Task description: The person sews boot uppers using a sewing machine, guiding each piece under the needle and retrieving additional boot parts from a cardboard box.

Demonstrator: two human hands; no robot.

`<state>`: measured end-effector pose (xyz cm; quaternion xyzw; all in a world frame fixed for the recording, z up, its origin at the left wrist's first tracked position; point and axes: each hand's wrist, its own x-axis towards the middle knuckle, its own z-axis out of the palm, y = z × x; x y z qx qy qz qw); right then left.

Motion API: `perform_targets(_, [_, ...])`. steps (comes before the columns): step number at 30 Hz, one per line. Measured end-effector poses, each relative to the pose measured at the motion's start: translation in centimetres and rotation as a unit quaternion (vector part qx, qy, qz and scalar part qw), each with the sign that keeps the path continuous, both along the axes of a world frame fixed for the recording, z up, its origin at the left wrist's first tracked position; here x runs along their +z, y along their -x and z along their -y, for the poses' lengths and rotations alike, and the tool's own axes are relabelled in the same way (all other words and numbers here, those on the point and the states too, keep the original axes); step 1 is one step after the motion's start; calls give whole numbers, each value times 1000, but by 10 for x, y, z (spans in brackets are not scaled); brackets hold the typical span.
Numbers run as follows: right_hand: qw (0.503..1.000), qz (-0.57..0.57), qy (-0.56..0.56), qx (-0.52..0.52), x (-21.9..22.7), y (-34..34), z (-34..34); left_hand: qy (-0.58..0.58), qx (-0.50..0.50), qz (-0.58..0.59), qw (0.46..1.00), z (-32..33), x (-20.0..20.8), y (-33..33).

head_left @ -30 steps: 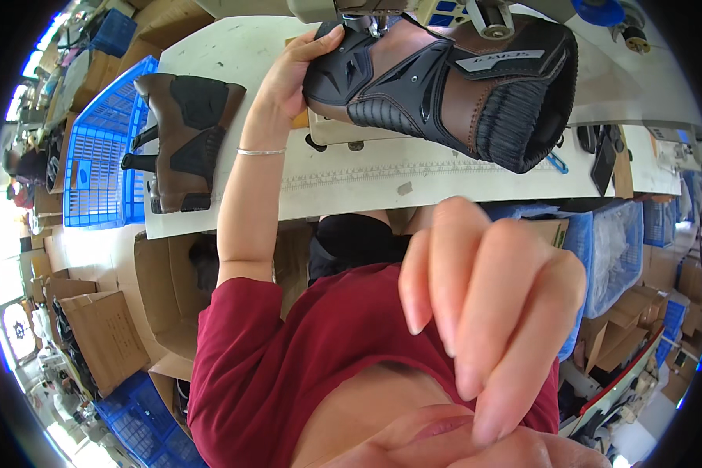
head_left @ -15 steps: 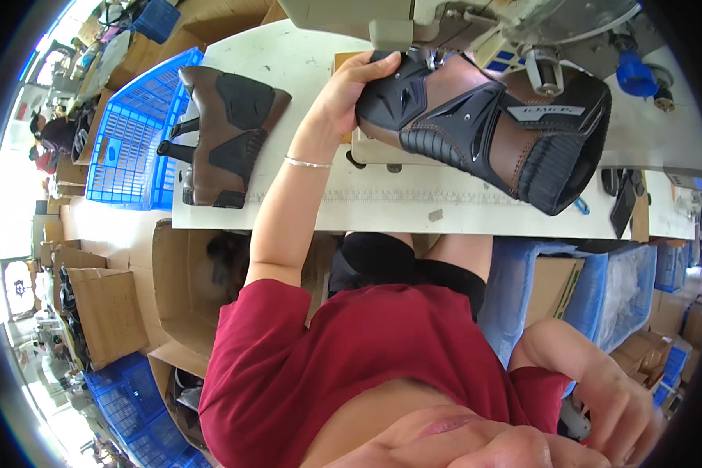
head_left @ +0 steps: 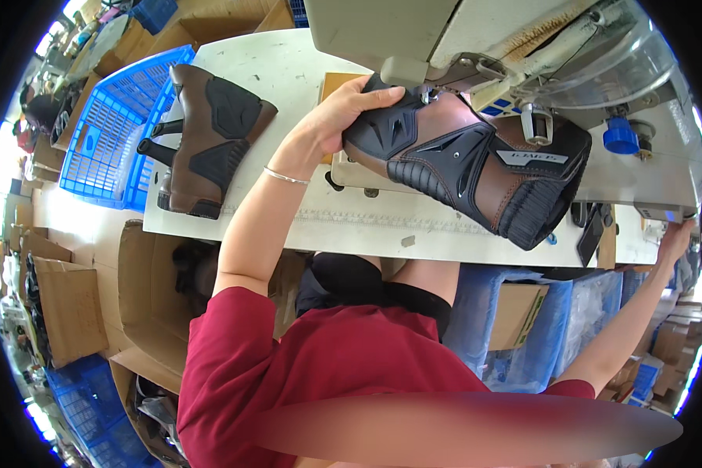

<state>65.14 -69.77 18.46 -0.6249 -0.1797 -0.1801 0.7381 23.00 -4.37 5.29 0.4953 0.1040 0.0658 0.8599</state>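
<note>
A brown and black boot upper (head_left: 456, 160) lies on its side under the head of a sewing machine (head_left: 382, 35), its ribbed black cuff to the right. My left hand (head_left: 349, 111) grips the upper's left end, thumb on top near the presser foot and fingers curled under. Far to the right, my right hand (head_left: 676, 240) is raised against the lower right end of the machine; its fingers are small and partly hidden there. A second brown and black boot upper (head_left: 214, 144) with hanging black straps lies on the left of the white table (head_left: 288, 226).
A blue plastic crate (head_left: 105, 148) stands at the table's left edge. Open cardboard boxes (head_left: 152, 304) sit below it. Blue-lined bins (head_left: 468, 312) are under the table's right side. A dark phone-like object (head_left: 590, 243) lies near the right front edge.
My right hand has gone from beside my head out to the machine's right end. My left hand keeps its grip on the boot upper. The view has shifted slightly.
</note>
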Motion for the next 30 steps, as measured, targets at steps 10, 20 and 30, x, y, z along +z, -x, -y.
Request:
perform_targets(10, [972,91,41,-212,63,-47,29,46,33,-19,998,1,0,-4])
perform_targets(20, [947,136,73,-282,41,-44,10,61,76,6,995,4,-7,-7])
perform_targets(30, [882,282,48,-375,-46,208,-231,47,81,-2,996,7,-1,-4])
